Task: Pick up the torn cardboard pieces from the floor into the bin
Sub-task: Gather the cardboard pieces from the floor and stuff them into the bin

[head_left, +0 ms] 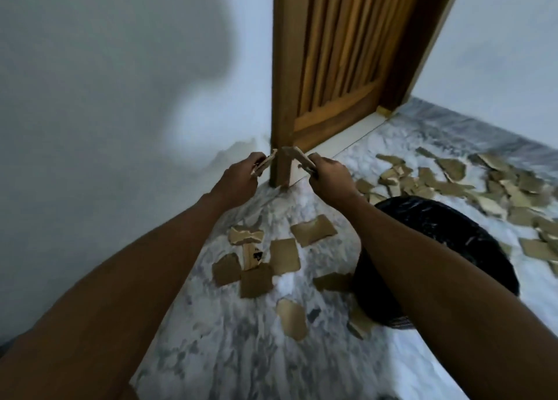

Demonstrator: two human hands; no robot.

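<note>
My left hand (240, 177) grips a small torn cardboard piece (265, 164) raised in front of the door frame. My right hand (330, 177) grips another cardboard piece (297, 158), held close beside the first. Several brown cardboard scraps (283, 256) lie on the marble floor below my forearms. A larger scatter of cardboard pieces (453, 182) covers the floor at the right. The bin (447, 227), lined with a black bag, stands on the floor under my right forearm, which hides part of it.
A wooden door (341, 67) and its frame (283, 97) stand straight ahead, with a white threshold (347, 137) at the base. A white wall (105, 113) runs along the left. The grey-white marble floor (241, 354) stretches toward me.
</note>
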